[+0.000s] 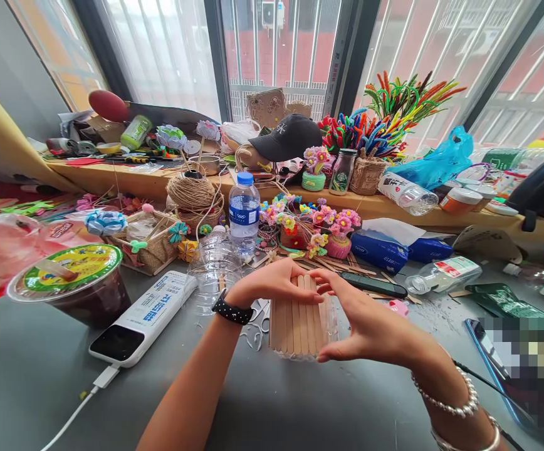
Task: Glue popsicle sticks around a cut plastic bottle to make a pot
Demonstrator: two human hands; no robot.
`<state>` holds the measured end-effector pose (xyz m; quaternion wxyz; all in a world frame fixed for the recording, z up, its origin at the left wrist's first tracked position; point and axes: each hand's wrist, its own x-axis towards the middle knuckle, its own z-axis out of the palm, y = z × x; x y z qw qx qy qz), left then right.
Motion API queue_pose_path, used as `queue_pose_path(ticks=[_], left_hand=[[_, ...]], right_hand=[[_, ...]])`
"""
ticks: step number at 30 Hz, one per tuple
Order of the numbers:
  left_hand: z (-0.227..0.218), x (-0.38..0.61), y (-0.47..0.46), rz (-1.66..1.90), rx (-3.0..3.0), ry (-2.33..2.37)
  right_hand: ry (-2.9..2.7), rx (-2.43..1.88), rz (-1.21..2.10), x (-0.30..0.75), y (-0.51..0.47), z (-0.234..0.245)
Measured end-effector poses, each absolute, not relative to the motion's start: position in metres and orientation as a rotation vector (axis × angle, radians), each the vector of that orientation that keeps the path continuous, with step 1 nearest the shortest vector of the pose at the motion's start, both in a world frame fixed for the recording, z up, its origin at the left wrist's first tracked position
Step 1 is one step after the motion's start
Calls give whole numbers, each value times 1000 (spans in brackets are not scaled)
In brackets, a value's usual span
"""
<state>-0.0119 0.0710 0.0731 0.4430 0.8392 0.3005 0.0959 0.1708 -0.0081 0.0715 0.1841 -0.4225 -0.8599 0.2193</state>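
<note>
Upright on the grey table before me stands a piece faced with a row of wooden craft sticks [295, 326], with clear plastic showing along its right side and lower edge. My left hand [274, 282] is closed on its upper part, thumb lying across the front of the sticks and fingers behind. My right hand [370, 322] curves round the right side, its thumb at the lower right corner and its fingertips near the top, beside the left hand's fingers. Whitish scraps [256, 329] lie just left of the piece.
A lidded drink cup [88, 294] and a white power bank [145, 319] with a cable are at left. Behind my hands stand a cut plastic bottle [213, 263], a water bottle [244, 216] and pipe-cleaner flowers [340, 235]. A phone [492, 357] lies at right.
</note>
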Motion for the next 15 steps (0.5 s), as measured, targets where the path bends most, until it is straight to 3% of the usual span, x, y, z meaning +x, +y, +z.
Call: queue_pose_path(ticks=[15], left_hand=[[74,-9,70,263,2092,729]], right_hand=[[-2341,-1209,719,167,-11,74]])
